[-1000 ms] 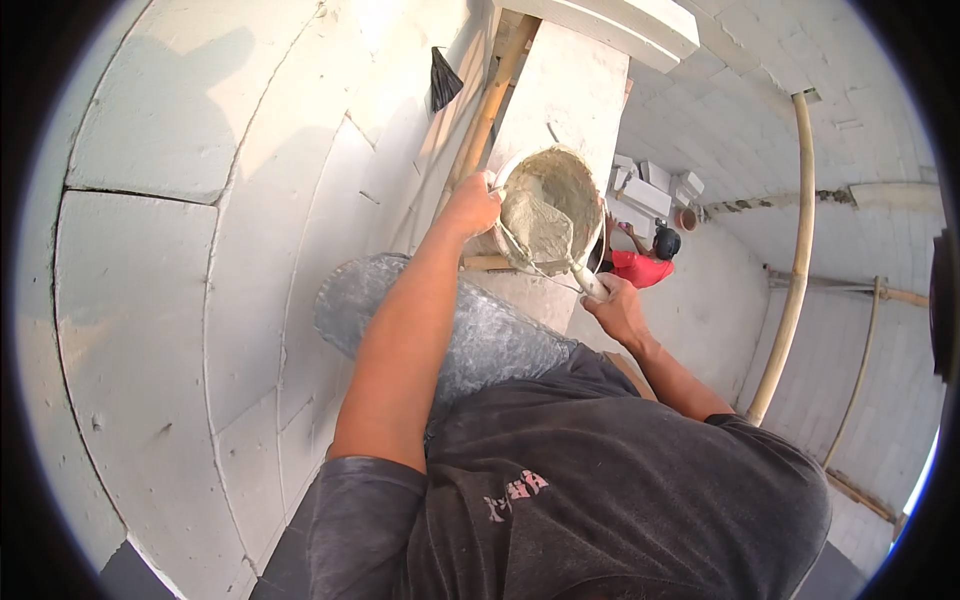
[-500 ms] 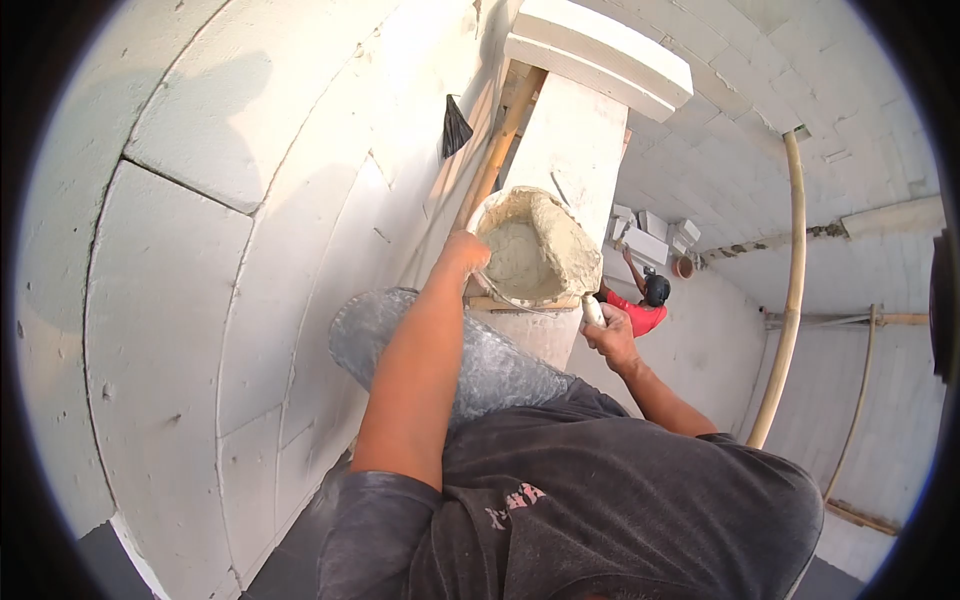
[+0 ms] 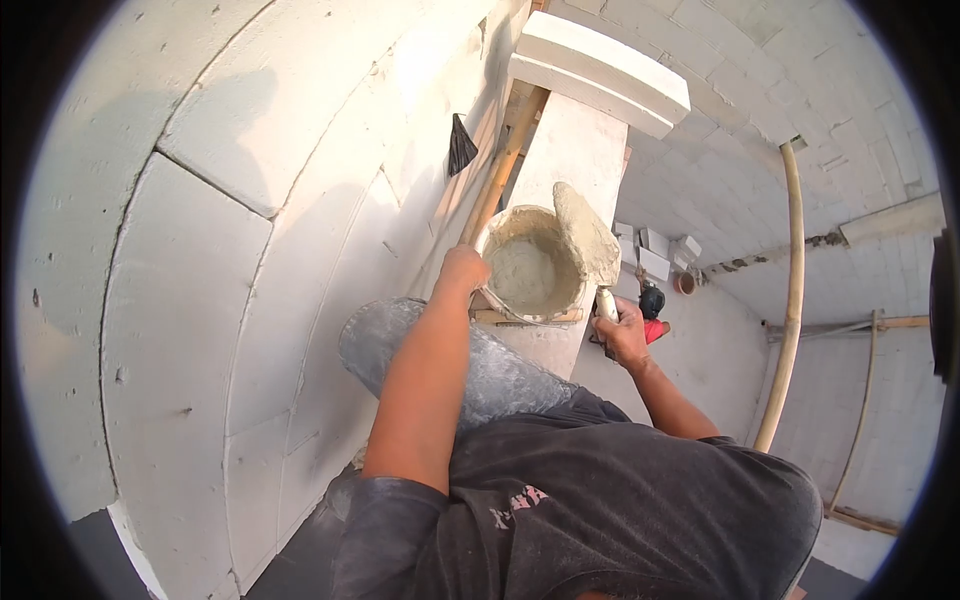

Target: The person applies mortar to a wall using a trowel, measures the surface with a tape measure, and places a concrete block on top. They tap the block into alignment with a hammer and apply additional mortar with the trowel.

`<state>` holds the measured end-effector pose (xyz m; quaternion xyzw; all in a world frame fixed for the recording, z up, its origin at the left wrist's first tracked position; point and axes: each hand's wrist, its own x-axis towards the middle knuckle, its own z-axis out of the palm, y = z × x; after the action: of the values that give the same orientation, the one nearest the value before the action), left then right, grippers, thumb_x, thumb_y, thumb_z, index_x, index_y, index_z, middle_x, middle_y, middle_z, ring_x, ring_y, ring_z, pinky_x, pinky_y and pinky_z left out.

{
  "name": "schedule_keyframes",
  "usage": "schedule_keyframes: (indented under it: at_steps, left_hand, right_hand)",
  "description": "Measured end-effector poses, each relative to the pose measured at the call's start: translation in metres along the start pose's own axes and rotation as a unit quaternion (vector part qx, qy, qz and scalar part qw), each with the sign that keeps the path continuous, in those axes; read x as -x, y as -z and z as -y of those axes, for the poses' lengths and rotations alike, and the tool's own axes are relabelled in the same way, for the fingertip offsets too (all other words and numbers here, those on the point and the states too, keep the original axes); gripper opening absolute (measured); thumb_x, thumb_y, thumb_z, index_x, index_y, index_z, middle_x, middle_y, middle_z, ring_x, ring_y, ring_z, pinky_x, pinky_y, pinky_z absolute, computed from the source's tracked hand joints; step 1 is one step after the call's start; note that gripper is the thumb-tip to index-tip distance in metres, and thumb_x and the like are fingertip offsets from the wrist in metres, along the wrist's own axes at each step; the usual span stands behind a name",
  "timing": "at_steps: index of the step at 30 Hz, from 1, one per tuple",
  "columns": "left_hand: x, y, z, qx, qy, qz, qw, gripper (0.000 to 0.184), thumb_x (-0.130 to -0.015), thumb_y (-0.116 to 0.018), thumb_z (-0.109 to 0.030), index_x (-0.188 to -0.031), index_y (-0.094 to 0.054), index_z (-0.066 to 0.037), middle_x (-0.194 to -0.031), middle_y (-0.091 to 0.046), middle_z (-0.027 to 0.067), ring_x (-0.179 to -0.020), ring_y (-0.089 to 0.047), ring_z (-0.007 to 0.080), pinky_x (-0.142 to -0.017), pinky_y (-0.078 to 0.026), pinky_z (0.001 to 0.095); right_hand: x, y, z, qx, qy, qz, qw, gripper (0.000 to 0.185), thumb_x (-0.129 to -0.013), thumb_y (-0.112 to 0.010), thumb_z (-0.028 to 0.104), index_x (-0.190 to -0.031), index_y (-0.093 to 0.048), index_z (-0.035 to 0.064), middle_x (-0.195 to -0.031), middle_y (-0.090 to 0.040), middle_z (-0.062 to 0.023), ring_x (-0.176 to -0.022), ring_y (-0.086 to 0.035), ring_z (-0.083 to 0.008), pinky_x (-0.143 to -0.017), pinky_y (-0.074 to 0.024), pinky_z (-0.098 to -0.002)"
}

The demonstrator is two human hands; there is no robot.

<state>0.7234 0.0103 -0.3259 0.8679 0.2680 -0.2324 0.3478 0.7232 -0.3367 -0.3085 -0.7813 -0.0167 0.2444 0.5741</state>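
My left hand [image 3: 465, 270] grips the left rim of a round bucket [image 3: 486, 240] that has wet mortar [image 3: 525, 272] inside. The bucket rests on a long pale plank [image 3: 575, 150]. In my right hand [image 3: 624, 330] is the light handle of a trowel [image 3: 606, 303]. A heap of mortar covers the trowel's blade [image 3: 588, 238], which is over the bucket's right rim, pointing away from me.
White blocks [image 3: 600, 70] lie across the plank's far end. A block wall [image 3: 180, 330] stands close on the left. Bamboo poles [image 3: 793, 300] rise at the right. Below, a person in red [image 3: 654, 328] is near more blocks [image 3: 655, 262] and a small bucket [image 3: 684, 283].
The trowel has come up out of the bucket to its right rim, loaded with mortar. The view has shifted, so the bucket appears lower. The person below has moved partly behind my right hand.
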Motion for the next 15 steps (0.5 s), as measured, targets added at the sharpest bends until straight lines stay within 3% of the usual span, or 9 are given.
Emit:
schedule_keyframes:
  at_steps: [2, 4, 6, 9, 12, 13, 14, 15]
  left_hand:
    - [-0.005, -0.004, 0.009, 0.046, 0.037, -0.069, 0.996, 0.058, -0.086, -0.071, -0.013, -0.135, -0.055, 0.013, -0.127, -0.068, 0.031, -0.118, -0.069, 0.0453, -0.101, -0.056, 0.0467]
    - [0.042, 0.037, -0.008, 0.055, 0.01, -0.088, 0.995, 0.065, -0.089, -0.068, -0.014, -0.142, -0.044, 0.014, -0.132, -0.064, 0.0344, -0.121, -0.066, 0.046, -0.103, -0.055, 0.0472]
    - [0.063, 0.043, 0.002, 0.118, -0.103, -0.218, 0.963, 0.066, -0.092, -0.064, -0.012, -0.148, -0.042, 0.016, -0.134, -0.062, 0.0356, -0.124, -0.065, 0.044, -0.108, -0.051, 0.0465]
    - [0.161, 0.074, 0.008, 0.251, -0.242, -0.301, 0.888, 0.062, -0.095, -0.064, -0.008, -0.151, -0.046, 0.011, -0.123, -0.07, 0.0232, -0.115, -0.07, 0.0314, -0.103, -0.053, 0.0406]
    - [0.252, 0.083, 0.051, 0.223, -0.318, -0.443, 0.808, 0.055, -0.094, -0.064, -0.007, -0.147, -0.052, 0.006, -0.114, -0.071, 0.0216, -0.106, -0.071, 0.0342, -0.096, -0.055, 0.0442]
    - [0.29, 0.086, 0.069, 0.214, -0.299, -0.483, 0.794, 0.053, -0.096, -0.064, -0.011, -0.143, -0.054, 0.01, -0.115, -0.069, 0.019, -0.109, -0.069, 0.0308, -0.099, -0.055, 0.0439]
    - [0.311, 0.077, 0.102, 0.193, -0.296, -0.564, 0.746, 0.051, -0.1, -0.064, -0.021, -0.139, -0.056, 0.01, -0.11, -0.068, 0.0171, -0.108, -0.068, 0.0305, -0.094, -0.057, 0.0451]
    - [0.365, 0.081, 0.115, 0.023, -0.229, -0.635, 0.737, 0.046, -0.103, -0.062, -0.015, -0.143, -0.056, 0.008, -0.129, -0.067, 0.0253, -0.108, -0.066, 0.0379, -0.096, -0.054, 0.047]
  right_hand:
    - [0.0, 0.0, -0.001, -0.023, 0.031, -0.002, 0.999, 0.012, -0.085, -0.075, 0.006, -0.091, -0.065, 0.0047, -0.076, -0.06, 0.0022, -0.065, -0.055, -0.0071, -0.057, -0.0446, -0.0269]
    - [-0.002, 0.0, 0.003, -0.027, 0.046, -0.005, 0.999, 0.011, -0.084, -0.074, 0.004, -0.09, -0.066, 0.0039, -0.077, -0.06, 0.0024, -0.065, -0.055, -0.007, -0.057, -0.0454, -0.0274]
    - [0.0, -0.006, 0.026, 0.013, 0.098, -0.021, 0.995, 0.011, -0.084, -0.075, 0.006, -0.088, -0.065, 0.0029, -0.075, -0.06, 0.0018, -0.064, -0.056, -0.0066, -0.058, -0.0465, -0.0267]
    - [-0.002, -0.017, 0.058, -0.044, 0.124, -0.012, 0.991, 0.013, -0.083, -0.076, 0.007, -0.089, -0.066, 0.0018, -0.073, -0.06, 0.0007, -0.063, -0.055, -0.0065, -0.057, -0.0461, -0.0266]
    - [0.005, -0.036, 0.108, -0.008, 0.142, 0.022, 0.99, 0.015, -0.083, -0.076, 0.009, -0.093, -0.068, 0.0002, -0.076, -0.062, -0.0009, -0.068, -0.058, -0.0088, -0.06, -0.0473, -0.0281]
    - [0.005, -0.045, 0.122, 0.005, 0.201, 0.035, 0.979, 0.018, -0.084, -0.076, 0.01, -0.097, -0.069, -0.0003, -0.08, -0.063, -0.0017, -0.072, -0.059, -0.0096, -0.064, -0.0479, -0.0285]
    - [0.01, -0.055, 0.131, 0.019, 0.252, 0.051, 0.966, 0.021, -0.084, -0.076, 0.011, -0.1, -0.069, -0.0009, -0.083, -0.064, -0.0024, -0.076, -0.06, -0.0105, -0.067, -0.0485, -0.0289]
    - [0.014, -0.065, 0.143, 0.038, 0.234, 0.084, 0.968, 0.024, -0.085, -0.075, 0.012, -0.105, -0.07, -0.0008, -0.091, -0.065, -0.0032, -0.084, -0.059, -0.0108, -0.074, -0.0484, -0.0294]
